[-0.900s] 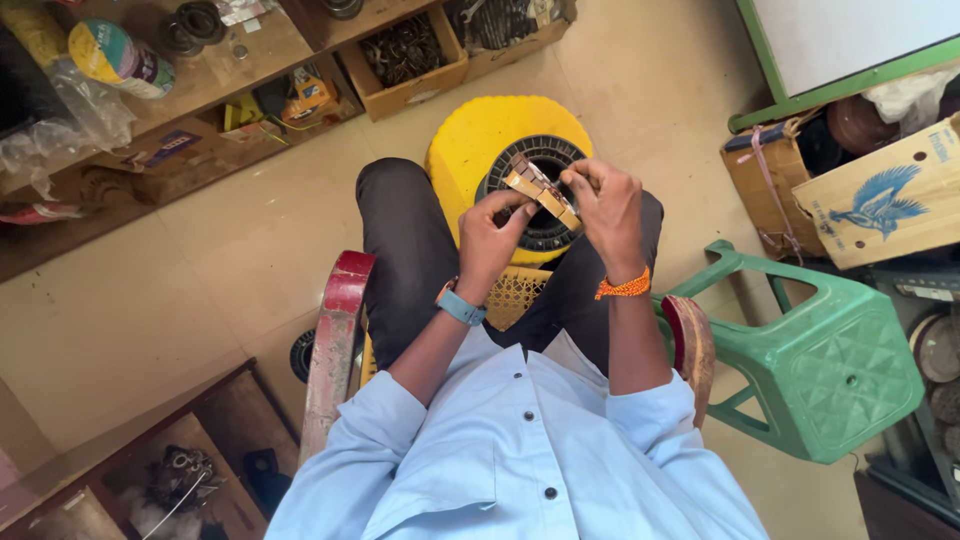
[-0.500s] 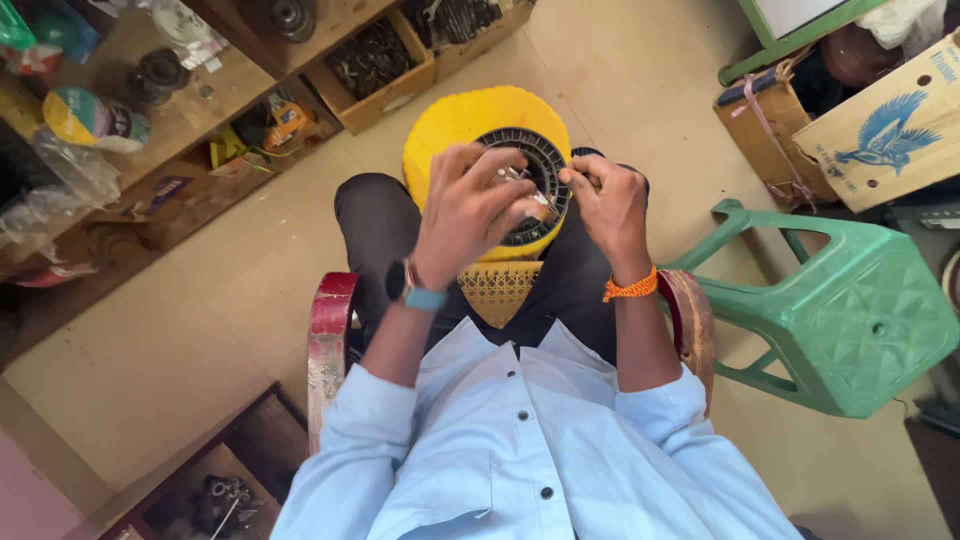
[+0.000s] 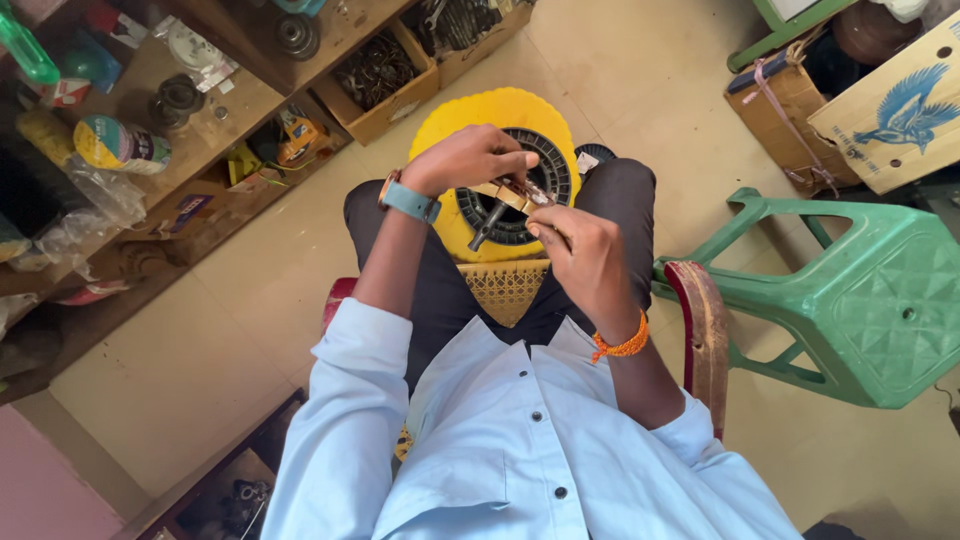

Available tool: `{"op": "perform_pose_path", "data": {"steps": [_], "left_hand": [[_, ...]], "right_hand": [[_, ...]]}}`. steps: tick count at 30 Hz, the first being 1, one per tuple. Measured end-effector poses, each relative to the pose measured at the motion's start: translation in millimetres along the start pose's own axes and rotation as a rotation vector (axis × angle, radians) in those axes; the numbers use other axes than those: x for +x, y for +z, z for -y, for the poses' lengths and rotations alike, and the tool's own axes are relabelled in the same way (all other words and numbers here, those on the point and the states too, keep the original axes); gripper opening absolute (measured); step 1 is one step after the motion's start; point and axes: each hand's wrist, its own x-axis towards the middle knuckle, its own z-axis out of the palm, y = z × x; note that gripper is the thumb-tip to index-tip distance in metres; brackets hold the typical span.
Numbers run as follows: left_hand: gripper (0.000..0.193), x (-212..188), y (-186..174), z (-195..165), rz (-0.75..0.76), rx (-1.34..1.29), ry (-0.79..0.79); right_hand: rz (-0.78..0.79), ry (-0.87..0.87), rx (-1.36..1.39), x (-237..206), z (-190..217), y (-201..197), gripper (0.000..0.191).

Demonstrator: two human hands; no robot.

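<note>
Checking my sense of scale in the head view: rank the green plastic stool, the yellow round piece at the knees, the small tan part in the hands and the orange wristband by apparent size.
1. green plastic stool
2. yellow round piece
3 and 4. small tan part between left hand and right hand, and orange wristband: alike, and each partly hidden, so unranked.

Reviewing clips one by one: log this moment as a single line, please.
left hand: grips small brown part | right hand: pinches same part | below: yellow disc on floor | posture: seated, red chair

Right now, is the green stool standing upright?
No, the green stool lies tipped on its side on the floor, legs pointing left toward the chair.
</note>
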Motion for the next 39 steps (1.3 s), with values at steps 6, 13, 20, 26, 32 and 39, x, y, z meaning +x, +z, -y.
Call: {"op": "perform_pose_path", "data": {"steps": [6, 13, 20, 26, 32, 39], "left_hand": [[0.042, 1, -7, -9, 0.034, -0.056, 0.099], [0.012, -78, 9, -19, -0.745, 0.134, 0.478], [0.030, -106, 74, 12, -0.582, -0.063, 0.433], [0.014, -93, 118, 37, -0.774, -0.780, 0.195], [0.013, -75, 123, 28, -0.806, -0.932, -0.083], [0.017, -75, 115, -3, -0.866, -0.653, -0.253]], "right_hand": [[0.018, -0.044, -0.182, -16, 2, 28, 0.009], [0.032, 0.018, -0.335, -19, -17, 71, 0.016], [0.205, 0.083, -0.346, -9, 19, 45, 0.010], [0.071, 0.007, -0.188, 33, 11, 29, 0.007], [0.001, 0.163, 0.001, 57, -45, 49, 0.012], [-0.043, 0.348, 0.041, 38, -85, 49, 0.014]]}}
